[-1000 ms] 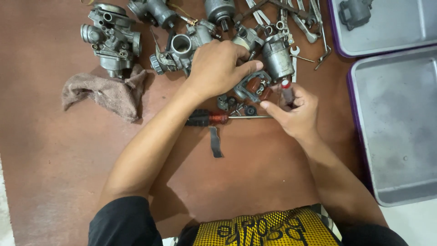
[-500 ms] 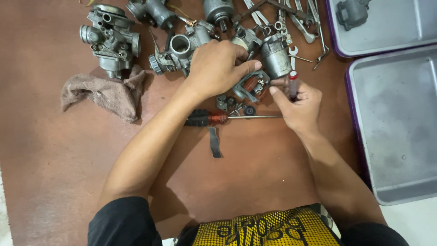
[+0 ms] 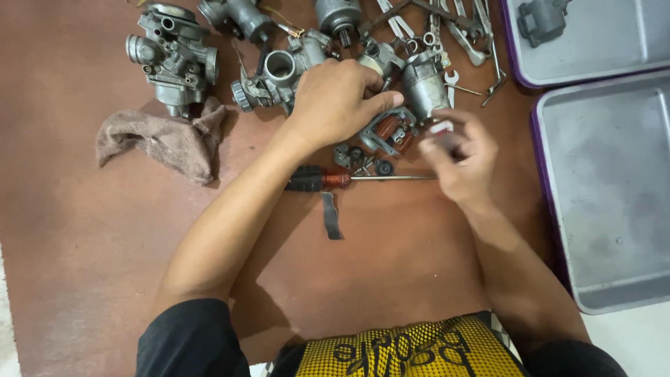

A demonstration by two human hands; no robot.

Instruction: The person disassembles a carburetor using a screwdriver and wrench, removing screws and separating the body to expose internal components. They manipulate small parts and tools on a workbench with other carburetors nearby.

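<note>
right hand lifts off the small parts, left hand stays on the coil plate

against the frame a second ago, the right hand has drawn back from the coil plate and now sits just right of it, fingers curled and blurred; whether they pinch anything i cannot tell. the left hand has not shifted: it lies over the upper left of the coil plate, thumb along its top edge, fingers bent down on it.

going by size around the coil plate: the brown table runs wide and bare below and to the left. two grey trays stand well to the right, closing off that side. a carburettor sits far to the upper left, a brown rag to the left below it. a metal cylinder touches the plate's upper right. a screwdriver lies just below, its shaft pointing right toward the right hand. spanners crowd the upper right. a dark strip lies below the screwdriver.
</note>
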